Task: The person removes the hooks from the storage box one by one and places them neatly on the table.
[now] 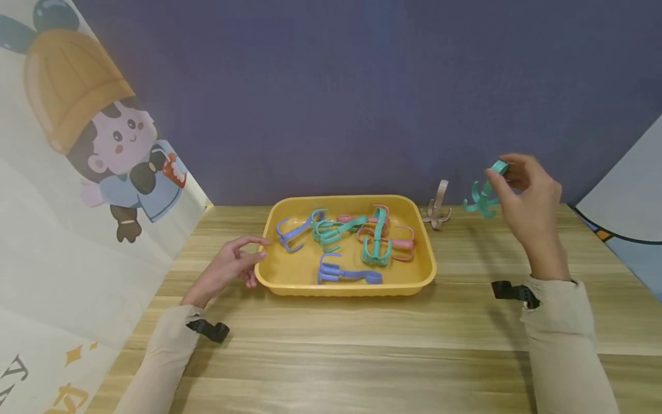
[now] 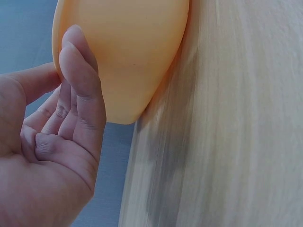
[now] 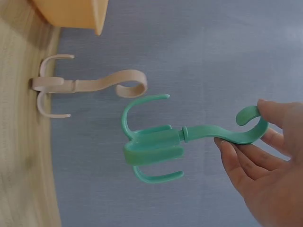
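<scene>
Green hook (image 3: 154, 140) pinched by right hand (image 1: 535, 201); left hand (image 1: 230, 265) pinches tray (image 1: 346, 290); wall lettering (image 1: 18, 370) perhaps reads "Y".

The held hook (image 3: 158, 139) is teal green, the standing hook (image 3: 102, 84) pale, probably pinkish beige. In the plain yellow tray (image 1: 343, 289): blue-violet hooks (image 1: 358, 275), green hooks (image 1: 379, 230) and pink hooks (image 1: 402, 244). The desk (image 1: 336, 356) shows streaky light-brown wood grain; the backboard (image 1: 336, 103) is slate blue, the sleeves (image 1: 561, 339) beige
</scene>
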{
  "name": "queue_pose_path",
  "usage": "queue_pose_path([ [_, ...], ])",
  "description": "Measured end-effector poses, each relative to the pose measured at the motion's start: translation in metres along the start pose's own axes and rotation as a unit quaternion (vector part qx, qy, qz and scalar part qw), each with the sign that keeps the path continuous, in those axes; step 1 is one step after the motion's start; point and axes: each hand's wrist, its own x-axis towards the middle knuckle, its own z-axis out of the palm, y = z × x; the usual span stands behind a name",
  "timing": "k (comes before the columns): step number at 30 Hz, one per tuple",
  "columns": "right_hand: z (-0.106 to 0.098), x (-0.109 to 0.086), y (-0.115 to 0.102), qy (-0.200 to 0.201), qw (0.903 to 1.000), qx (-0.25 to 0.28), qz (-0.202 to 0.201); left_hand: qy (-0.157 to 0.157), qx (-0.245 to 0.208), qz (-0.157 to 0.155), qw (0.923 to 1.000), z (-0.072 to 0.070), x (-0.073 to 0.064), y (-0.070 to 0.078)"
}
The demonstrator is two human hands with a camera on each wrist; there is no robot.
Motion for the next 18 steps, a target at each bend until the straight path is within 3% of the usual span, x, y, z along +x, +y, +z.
queue_pose_path([
  [5, 0.007, -0.002, 0.009, -0.044, 0.9979, -0.017, 0.044, 0.005, 0.001, 0.001, 1.0, -0.002, -0.002, 0.001],
  [13, 0.022, -0.01, 0.018, -0.074, 0.9967, -0.029, 0.016, 0.001, -0.003, 0.004, 1.0, -0.003, -0.001, 0.001],
  [18, 0.022, -0.011, 0.032, -0.07, 0.9963, -0.038, 0.031, -0.003, -0.011, 0.005, 0.9999, 0.0, 0.001, 0.001],
])
